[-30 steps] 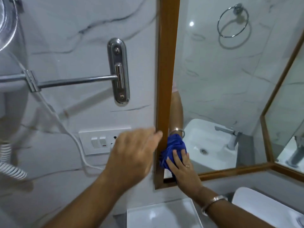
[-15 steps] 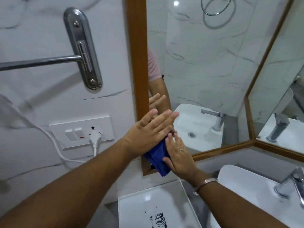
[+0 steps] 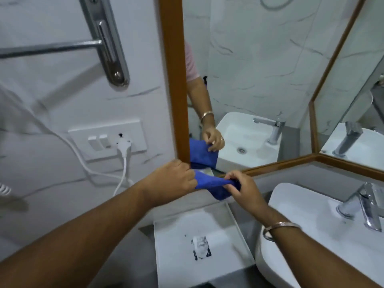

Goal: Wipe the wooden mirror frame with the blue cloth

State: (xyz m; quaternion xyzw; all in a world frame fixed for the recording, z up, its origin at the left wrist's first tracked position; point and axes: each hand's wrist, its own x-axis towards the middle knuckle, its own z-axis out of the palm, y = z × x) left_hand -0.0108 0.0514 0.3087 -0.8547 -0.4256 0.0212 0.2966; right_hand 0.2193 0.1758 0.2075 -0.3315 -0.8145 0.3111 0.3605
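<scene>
The wooden mirror frame (image 3: 174, 80) runs down the wall as a brown upright, then turns right along the mirror's bottom edge. The blue cloth (image 3: 212, 182) is stretched between both hands at the frame's lower left corner. My left hand (image 3: 172, 179) pinches the cloth's left end against the corner. My right hand (image 3: 242, 188) grips the right end, where a fold hangs down below the bottom rail. The mirror reflects the cloth and one hand.
A white basin (image 3: 311, 225) with a chrome tap (image 3: 365, 206) sits at lower right. A white tray (image 3: 199, 244) lies below the hands. On the left wall are a switch plate with a plugged white cord (image 3: 122, 150) and a chrome towel rail (image 3: 104, 42).
Both hands dropped from the upright to the lower corner. The left hand, flat on the cloth before, now pinches one end, and the cloth is pulled out between the hands.
</scene>
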